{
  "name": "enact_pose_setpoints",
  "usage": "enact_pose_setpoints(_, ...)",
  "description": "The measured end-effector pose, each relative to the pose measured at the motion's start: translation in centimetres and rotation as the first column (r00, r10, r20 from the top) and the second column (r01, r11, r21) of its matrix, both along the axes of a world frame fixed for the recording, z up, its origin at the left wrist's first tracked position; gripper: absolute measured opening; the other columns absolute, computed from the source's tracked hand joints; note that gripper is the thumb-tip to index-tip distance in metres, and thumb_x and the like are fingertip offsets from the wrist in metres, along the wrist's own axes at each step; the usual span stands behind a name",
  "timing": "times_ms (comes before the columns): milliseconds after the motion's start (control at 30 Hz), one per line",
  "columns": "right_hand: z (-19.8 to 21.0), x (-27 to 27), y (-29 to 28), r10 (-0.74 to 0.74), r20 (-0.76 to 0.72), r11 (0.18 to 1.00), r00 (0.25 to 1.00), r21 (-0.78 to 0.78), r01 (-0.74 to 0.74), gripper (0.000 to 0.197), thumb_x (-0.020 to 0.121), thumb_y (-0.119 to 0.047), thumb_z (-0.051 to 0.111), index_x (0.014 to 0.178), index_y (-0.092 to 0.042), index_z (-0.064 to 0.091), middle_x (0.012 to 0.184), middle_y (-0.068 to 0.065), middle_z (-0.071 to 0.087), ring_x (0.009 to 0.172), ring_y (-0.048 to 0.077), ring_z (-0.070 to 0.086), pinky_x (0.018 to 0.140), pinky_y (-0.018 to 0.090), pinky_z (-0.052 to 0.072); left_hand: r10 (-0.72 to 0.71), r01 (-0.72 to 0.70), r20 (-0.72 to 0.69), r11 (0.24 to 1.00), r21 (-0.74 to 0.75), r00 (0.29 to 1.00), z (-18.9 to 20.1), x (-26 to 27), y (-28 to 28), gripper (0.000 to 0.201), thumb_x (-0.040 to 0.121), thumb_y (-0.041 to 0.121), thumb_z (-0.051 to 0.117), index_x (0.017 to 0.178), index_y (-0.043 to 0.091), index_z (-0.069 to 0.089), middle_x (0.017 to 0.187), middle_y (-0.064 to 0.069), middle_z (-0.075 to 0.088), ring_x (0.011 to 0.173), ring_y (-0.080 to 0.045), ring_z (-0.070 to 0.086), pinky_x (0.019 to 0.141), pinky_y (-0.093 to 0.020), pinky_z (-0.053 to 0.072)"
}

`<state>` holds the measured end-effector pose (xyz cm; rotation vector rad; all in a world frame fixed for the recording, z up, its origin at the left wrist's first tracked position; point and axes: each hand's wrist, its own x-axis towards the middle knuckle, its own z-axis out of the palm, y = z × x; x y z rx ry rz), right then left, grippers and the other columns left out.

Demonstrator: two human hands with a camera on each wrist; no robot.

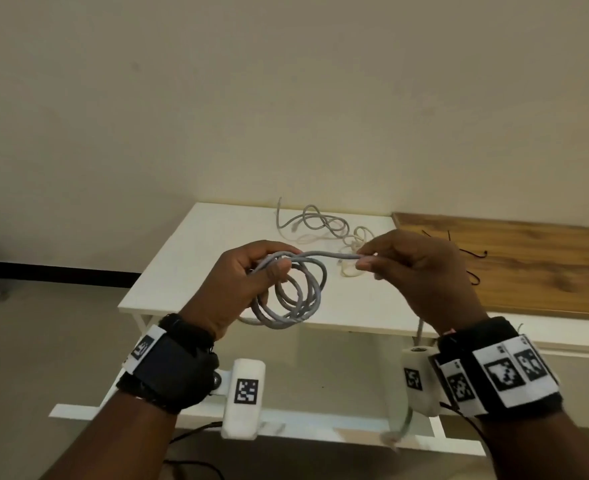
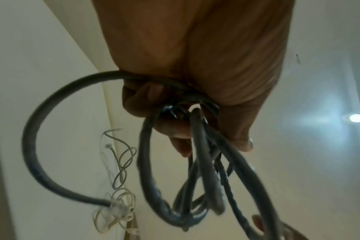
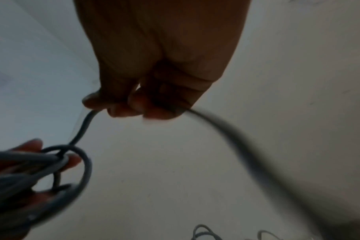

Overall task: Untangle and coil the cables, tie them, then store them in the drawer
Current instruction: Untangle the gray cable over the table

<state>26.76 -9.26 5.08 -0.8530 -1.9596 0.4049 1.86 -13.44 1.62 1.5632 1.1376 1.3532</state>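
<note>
My left hand (image 1: 251, 268) grips a coil of grey cable (image 1: 293, 296) of several loops, held in the air above the white table (image 1: 189, 265). In the left wrist view the grey cable (image 2: 197, 178) hangs in loops from my fingers (image 2: 175, 129), one end with a clear plug (image 2: 117, 207) curving out to the left. My right hand (image 1: 407, 258) pinches the same cable's free stretch (image 1: 331, 254) just right of the coil. The cable's tail (image 1: 407, 420) hangs below my right wrist. From the right wrist, my fingers (image 3: 134, 105) curl round the cable (image 3: 226, 128).
A second grey cable (image 1: 314, 223) and a cream cable (image 1: 355, 244) lie tangled at the back of the white table. Thin black ties (image 1: 466, 258) lie on the wooden top (image 1: 528, 268) to the right. A wall stands behind.
</note>
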Motion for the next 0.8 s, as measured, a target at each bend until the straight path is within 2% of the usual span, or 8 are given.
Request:
enact_pose_setpoints(67, 0.1, -0.3, -0.2, 0.027, 0.0, 0.999, 1.0, 0.027, -0.027, 0.005, 0.079, -0.023, 0.078, 0.08, -0.019, 0.077, 0.071, -0.015, 0.068, 0.061, 0.004, 0.06, 0.057, 0.011, 0.042, 0.037, -0.036, -0.021, 0.999, 0.036, 0.999, -0.3, 0.3, 0.2, 0.02, 0.088, 0.017, 0.072, 0.107, 0.014, 0.072, 0.086, 0.007, 0.073, 0.066, -0.004, 0.061, 0.061, -0.015, 0.047)
enact_pose_setpoints(167, -0.5, -1.4, -0.3, -0.003, 0.154, 0.998, 0.988, 0.067, -0.008, 0.01, 0.082, -0.034, 0.075, 0.082, -0.025, 0.077, 0.07, -0.015, 0.068, 0.065, 0.004, 0.06, 0.058, 0.021, 0.046, 0.072, -0.063, -0.131, 0.996, 0.07, 0.989, -0.9, 0.7, 0.5, 0.029, 0.083, 0.011, 0.077, 0.11, 0.021, 0.071, 0.096, 0.012, 0.073, 0.088, -0.004, 0.067, 0.078, -0.015, 0.05)
enact_pose_setpoints(267, -1.0, -1.8, 0.1, -0.047, 0.201, 0.993, 0.979, 0.114, 0.025, 0.014, 0.086, -0.038, 0.069, 0.086, -0.026, 0.076, 0.077, -0.011, 0.071, 0.071, 0.006, 0.062, 0.063, 0.035, 0.052, 0.041, -0.028, -0.205, 0.997, 0.069, 0.978, -1.0, 0.5, 0.6, 0.02, 0.088, 0.017, 0.073, 0.107, 0.02, 0.073, 0.1, 0.009, 0.074, 0.094, -0.006, 0.068, 0.08, -0.016, 0.05)
enact_pose_setpoints(333, -1.4, -2.0, 0.3, -0.068, 0.207, 0.987, 0.976, 0.155, 0.036, 0.014, 0.088, -0.036, 0.068, 0.087, -0.025, 0.076, 0.078, -0.011, 0.071, 0.073, 0.008, 0.063, 0.066, 0.035, 0.052, 0.004, 0.005, -0.206, 0.999, 0.047, 0.978, -1.0, 0.5, 0.7, 0.015, 0.093, 0.023, 0.067, 0.105, 0.019, 0.075, 0.098, 0.007, 0.075, 0.092, -0.008, 0.069, 0.079, -0.017, 0.051)
enact_pose_setpoints(533, -2.5, -2.8, 0.3, -0.065, 0.109, 0.997, 0.992, -0.038, 0.07, 0.006, 0.089, -0.025, 0.071, 0.086, -0.023, 0.076, 0.073, -0.015, 0.066, 0.073, 0.005, 0.06, 0.066, 0.014, 0.043, -0.094, 0.076, -0.046, 0.953, -0.293, 0.995, -0.9, 0.6, 0.1, 0.049, 0.095, 0.062, 0.042, 0.11, 0.028, 0.074, 0.097, -0.016, 0.074, 0.083, -0.038, 0.067, 0.069, -0.042, 0.049)
enact_pose_setpoints(633, -3.3, -2.7, 0.8, -0.046, 0.032, 0.969, 0.998, -0.243, 0.053, 0.012, 0.092, -0.023, 0.067, 0.082, -0.024, 0.072, 0.067, -0.009, 0.065, 0.064, 0.002, 0.059, 0.065, 0.017, 0.042, -0.313, 0.398, 0.269, 0.84, -0.369, 0.911, -1.0, -0.1, 0.1, 0.065, 0.087, 0.074, 0.044, 0.135, 0.032, 0.058, 0.117, -0.032, 0.063, 0.087, -0.06, 0.056, 0.064, -0.041, 0.044)
enact_pose_setpoints(733, -3.8, -2.4, 1.4, -0.081, -0.06, 0.937, 0.995, -0.345, 0.055, 0.019, 0.095, -0.023, 0.062, 0.077, -0.026, 0.07, 0.061, -0.007, 0.06, 0.056, 0.002, 0.051, 0.062, 0.026, 0.04, -0.473, 0.624, 0.49, 0.755, -0.202, 0.732, -0.7, -1.0, 0.4, 0.082, 0.081, 0.059, 0.069, 0.149, 0.025, 0.037, 0.111, -0.035, 0.06, 0.055, -0.024, 0.055, 0.044, -0.027, 0.034)
enact_pose_setpoints(800, -4.1, -2.2, 1.6, -0.098, -0.108, 0.907, 0.989, -0.419, 0.045, 0.022, 0.096, -0.024, 0.059, 0.077, -0.025, 0.069, 0.058, -0.005, 0.058, 0.051, 0.001, 0.045, 0.058, 0.025, 0.034, -0.487, 0.631, 0.529, 0.766, -0.125, 0.695, -0.6, -1.0, 0.6, 0.082, 0.085, 0.048, 0.071, 0.149, 0.016, 0.033, 0.107, -0.033, 0.059, 0.044, -0.012, 0.047, 0.042, -0.022, 0.03)
